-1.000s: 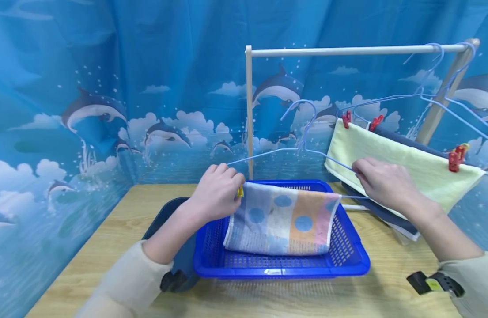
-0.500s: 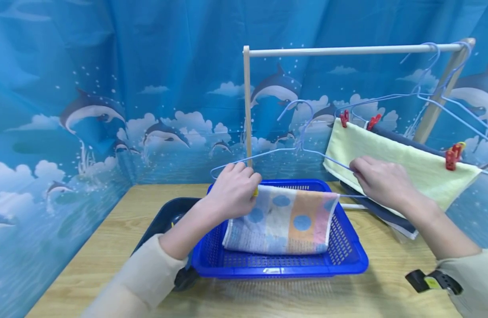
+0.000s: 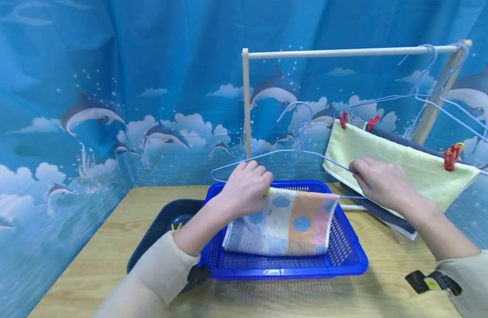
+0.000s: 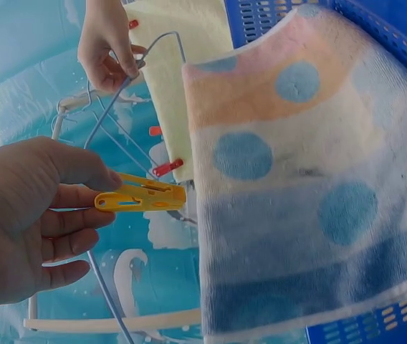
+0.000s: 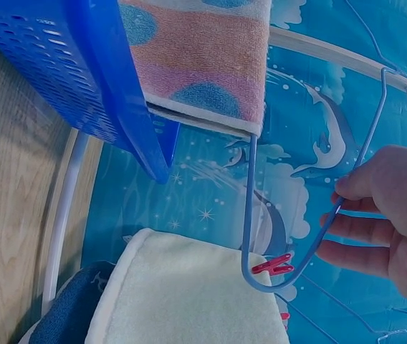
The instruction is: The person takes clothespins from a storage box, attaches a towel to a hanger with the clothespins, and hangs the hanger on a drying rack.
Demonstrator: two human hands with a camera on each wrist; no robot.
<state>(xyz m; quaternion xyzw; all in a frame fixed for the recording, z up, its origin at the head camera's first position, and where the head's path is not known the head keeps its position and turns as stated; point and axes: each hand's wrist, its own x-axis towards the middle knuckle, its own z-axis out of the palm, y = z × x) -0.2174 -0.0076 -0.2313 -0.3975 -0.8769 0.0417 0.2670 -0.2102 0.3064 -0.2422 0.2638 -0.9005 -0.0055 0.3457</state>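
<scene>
My left hand (image 3: 247,187) pinches a yellow clothespin (image 4: 139,197) between thumb and forefinger, its tip right by the towel's folded top edge in the left wrist view. The towel (image 3: 299,225), patterned with blue dots on pale, orange and pink bands, is draped over the bottom bar of a light-blue wire hanger (image 5: 251,208). With thumb and curled fingers, my right hand (image 3: 380,181) grips the hanger's right sloping arm. The hanger's hook stands upright, and the towel hangs over a blue basket (image 3: 283,271).
Behind stands a drying rack (image 3: 331,54) with two hangers. A pale yellow towel (image 3: 391,150) and a dark towel hang there, held by red clothespins (image 3: 449,160). Left of the basket, a dark tub (image 3: 142,247) partly under my left forearm contains yellow clothespins (image 3: 177,226).
My left hand with the yellow clothespin has slid rightward along the towel's top edge, uncovering the hanger's left end and more of the tub. The right hand holds its place.
</scene>
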